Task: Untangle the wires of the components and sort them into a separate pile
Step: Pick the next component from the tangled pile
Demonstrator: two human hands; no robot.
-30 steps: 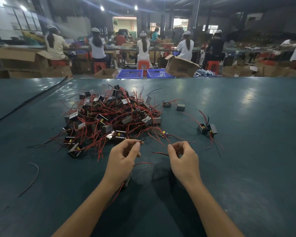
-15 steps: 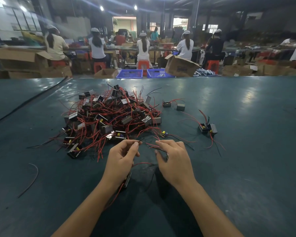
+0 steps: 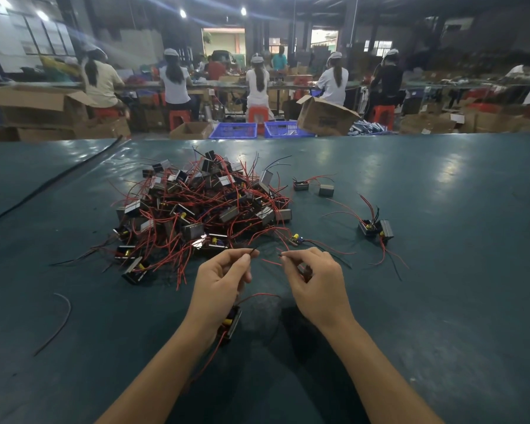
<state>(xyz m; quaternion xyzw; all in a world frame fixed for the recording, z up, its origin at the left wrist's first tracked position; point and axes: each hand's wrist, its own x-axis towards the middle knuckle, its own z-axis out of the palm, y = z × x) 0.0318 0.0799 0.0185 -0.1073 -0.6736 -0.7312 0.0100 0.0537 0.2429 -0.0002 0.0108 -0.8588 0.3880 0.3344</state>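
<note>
A tangled heap of small boxy components [image 3: 202, 206] with red and black wires lies on the dark green table [image 3: 441, 286]. My left hand [image 3: 221, 280] pinches a black wire end near the heap's front edge, and a component [image 3: 231, 324] with a red wire hangs under its wrist. My right hand [image 3: 315, 283] pinches another wire end just to the right, fingers curled. A small pile of two sorted components [image 3: 375, 229] sits to the right. One small component [image 3: 296, 239] lies just beyond my right hand.
Two more loose components [image 3: 314, 187] lie behind the heap on the right. A stray dark wire [image 3: 58, 319] curls on the table at the left. A black cable [image 3: 52, 180] runs along the far left. Workers, cardboard boxes and blue baskets [image 3: 257, 130] are beyond the table.
My right hand moved left toward my left hand, then lifted a wire end so that both hands now pinch wire ends close together. The left hand barely moved.
</note>
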